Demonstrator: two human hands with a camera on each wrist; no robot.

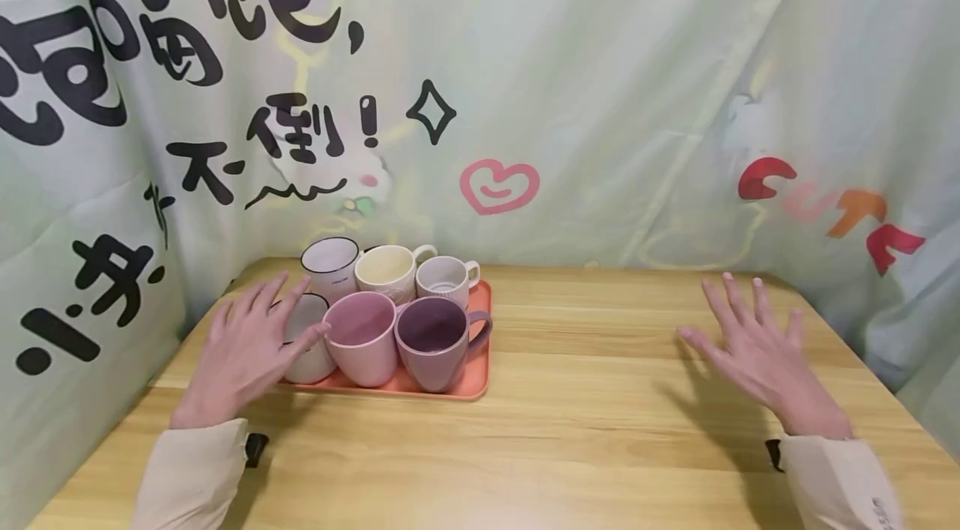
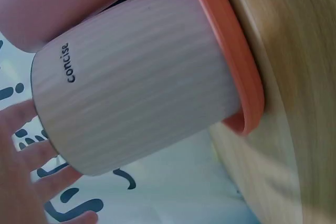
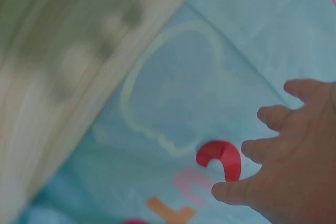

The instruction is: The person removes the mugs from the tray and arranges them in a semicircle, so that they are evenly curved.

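Several mugs stand upright in two rows on a coral-red tray [image 1: 474, 387]. My left hand [image 1: 238, 351], fingers spread and straight, hovers by the front-left mug, partly covering it in the head view. That pale mug [image 2: 136, 82] has a dark rim and the word "concise" on its side. Beside it in the front row are a pink mug [image 1: 363, 357] and a purple mug [image 1: 438, 359] with its handle to the right. My right hand [image 1: 765, 359] is held over the right side of the table, fingers apart, holding nothing.
Behind are a white dark-rimmed mug [image 1: 332, 284], a cream mug [image 1: 386, 284] and a small pale mug [image 1: 442, 284]. The wooden table [image 1: 585, 413] runs back to a pale green curtain [image 1: 600, 97] with printed lettering, which also hangs along both sides.
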